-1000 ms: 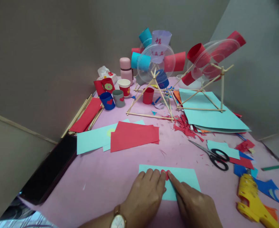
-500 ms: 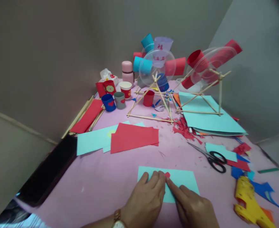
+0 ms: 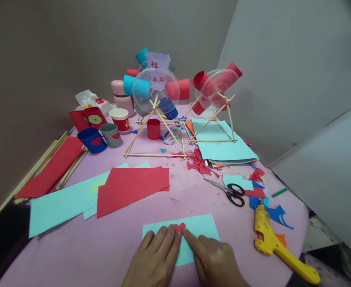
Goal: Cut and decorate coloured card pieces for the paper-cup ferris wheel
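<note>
A light blue paper strip [image 3: 199, 226] lies on the pink table near the front edge, with a small red paper heart [image 3: 180, 227] on its upper middle. My left hand [image 3: 154, 259] rests flat on the strip's left half, fingers together and stretched, fingertips just left of the heart. My right hand [image 3: 213, 259] lies on the strip's right part, its forefinger stretched out and touching the heart's right side, the other fingers curled under.
Black-handled scissors [image 3: 229, 191] and a yellow glue gun [image 3: 275, 243] lie to the right among paper scraps. Red sheets [image 3: 133, 185] and blue sheets [image 3: 62, 205] lie ahead left. Two stick-and-cup wheels [image 3: 156, 91] [image 3: 215, 89], small cups [image 3: 111, 133] and grey walls stand behind.
The view has swung right and slightly closer. Both hands stay on the blue strip, still pressing at the red heart, which now shows more fully.
</note>
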`<state>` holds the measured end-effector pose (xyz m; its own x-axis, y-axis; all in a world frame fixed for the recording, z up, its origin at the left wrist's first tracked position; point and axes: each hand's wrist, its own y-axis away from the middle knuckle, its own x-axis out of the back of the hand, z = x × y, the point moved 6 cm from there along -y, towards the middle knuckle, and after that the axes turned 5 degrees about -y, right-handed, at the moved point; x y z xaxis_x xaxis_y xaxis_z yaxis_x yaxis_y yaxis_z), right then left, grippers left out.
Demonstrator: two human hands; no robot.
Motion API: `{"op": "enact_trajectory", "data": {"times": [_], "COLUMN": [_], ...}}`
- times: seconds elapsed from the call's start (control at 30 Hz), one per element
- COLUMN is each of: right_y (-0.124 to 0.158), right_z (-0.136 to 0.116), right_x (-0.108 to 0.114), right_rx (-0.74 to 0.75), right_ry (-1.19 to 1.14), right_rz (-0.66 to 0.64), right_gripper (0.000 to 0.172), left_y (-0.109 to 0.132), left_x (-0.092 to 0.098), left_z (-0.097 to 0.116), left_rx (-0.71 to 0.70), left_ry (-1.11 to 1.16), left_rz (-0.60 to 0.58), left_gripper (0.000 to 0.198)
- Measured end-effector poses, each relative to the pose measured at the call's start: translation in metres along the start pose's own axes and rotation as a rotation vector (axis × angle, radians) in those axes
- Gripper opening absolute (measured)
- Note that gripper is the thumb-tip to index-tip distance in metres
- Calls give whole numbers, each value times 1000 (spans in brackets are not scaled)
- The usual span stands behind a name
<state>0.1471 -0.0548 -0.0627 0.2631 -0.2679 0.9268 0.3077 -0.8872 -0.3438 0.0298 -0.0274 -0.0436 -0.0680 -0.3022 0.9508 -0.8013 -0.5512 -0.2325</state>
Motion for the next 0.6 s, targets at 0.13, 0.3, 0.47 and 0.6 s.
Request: {"op": "enact_trajectory", "data": {"times": [0.13,0.3,0.47,0.6], "right_y": [-1,0,0,3], "right_z": [1,8,6,12], "right_x": [-3,4,5,5], "right_rx": [-15,-128,-61,-138], "right_ry": [16,-16,-38,2], "right_rz": [20,108,79,119], "right_gripper": [48,43,45,42], "left_y": [1,2,3,2], "left_x": [0,-5,-10,-8], "left_z": [-1,-2,-2,-3], "left_rx": [18,24,1,-5], "left_ry": [39,55,24,18], "left_rz": [46,58,65,65], "left_gripper": [36,37,36,36]}}
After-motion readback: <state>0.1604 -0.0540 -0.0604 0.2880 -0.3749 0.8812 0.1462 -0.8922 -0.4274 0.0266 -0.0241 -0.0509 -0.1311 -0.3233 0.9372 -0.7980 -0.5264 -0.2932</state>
